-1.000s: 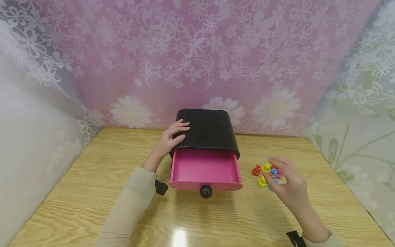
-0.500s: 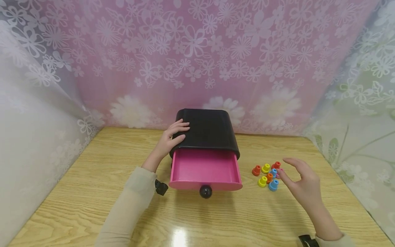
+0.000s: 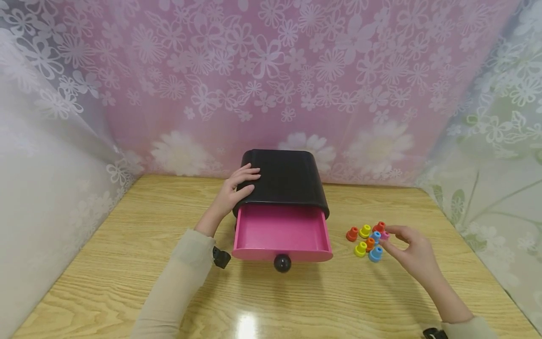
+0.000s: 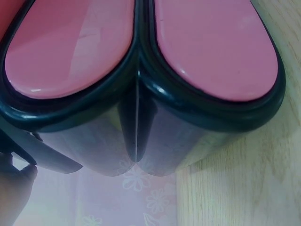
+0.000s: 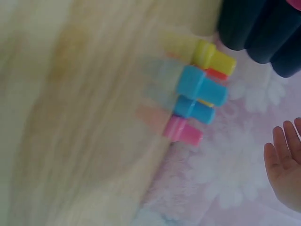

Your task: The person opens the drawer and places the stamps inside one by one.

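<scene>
My left hand rests on the upper left side of a black drawer cabinet, fingers extended over its top. The pink top drawer, with a black knob, is pulled out, its floor bare. Pink fronts of lower drawers show in the left wrist view. Right of the cabinet, my right hand reaches over the table, thumb and forefinger parted right at a small pink peg. In the right wrist view the fingers look straight, apart from the pink peg.
Several stepped plastic pegs stand clustered there: a red peg at the left, a yellow peg, an orange peg and a light blue peg in front. A floral curtain hangs behind the wooden table.
My right hand has moved right from over the pegs, then closed in on the pink peg from the right, its thumb and forefinger drawing nearer together. My left hand has not moved.
</scene>
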`<state>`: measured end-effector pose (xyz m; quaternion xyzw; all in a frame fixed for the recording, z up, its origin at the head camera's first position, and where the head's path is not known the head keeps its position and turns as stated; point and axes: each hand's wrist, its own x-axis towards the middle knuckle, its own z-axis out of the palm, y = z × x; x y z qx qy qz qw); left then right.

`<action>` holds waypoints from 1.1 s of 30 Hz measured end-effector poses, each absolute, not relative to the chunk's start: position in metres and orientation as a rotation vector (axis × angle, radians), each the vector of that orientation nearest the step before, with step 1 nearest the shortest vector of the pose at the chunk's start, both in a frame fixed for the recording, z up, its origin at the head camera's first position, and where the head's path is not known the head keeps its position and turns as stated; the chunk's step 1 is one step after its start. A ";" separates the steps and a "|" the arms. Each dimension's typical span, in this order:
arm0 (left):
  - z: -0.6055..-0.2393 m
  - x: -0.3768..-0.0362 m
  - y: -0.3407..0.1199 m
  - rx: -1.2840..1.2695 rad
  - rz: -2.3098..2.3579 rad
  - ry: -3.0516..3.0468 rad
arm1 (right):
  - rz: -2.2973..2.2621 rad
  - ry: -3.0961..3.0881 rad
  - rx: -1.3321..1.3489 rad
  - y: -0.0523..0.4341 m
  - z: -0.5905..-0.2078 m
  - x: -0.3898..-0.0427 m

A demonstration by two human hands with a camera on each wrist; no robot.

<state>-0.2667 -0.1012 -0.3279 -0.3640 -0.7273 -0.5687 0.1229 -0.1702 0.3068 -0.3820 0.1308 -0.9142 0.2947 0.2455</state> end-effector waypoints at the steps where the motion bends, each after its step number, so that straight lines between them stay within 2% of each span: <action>1: -0.328 -0.267 -0.101 -1.062 -1.658 -2.122 | 0.801 -2.523 0.355 0.308 -0.384 -0.171; 19: -0.327 -0.266 -0.101 -1.068 -1.662 -2.134 | 0.751 -2.888 0.363 0.328 -0.398 -0.183; 26: -0.344 -0.283 -0.103 -1.093 -1.659 -2.095 | 0.752 -2.957 0.384 0.332 -0.403 -0.188; 33: -0.327 -0.267 -0.101 -1.082 -1.655 -2.106 | 0.714 -2.998 0.386 0.333 -0.408 -0.192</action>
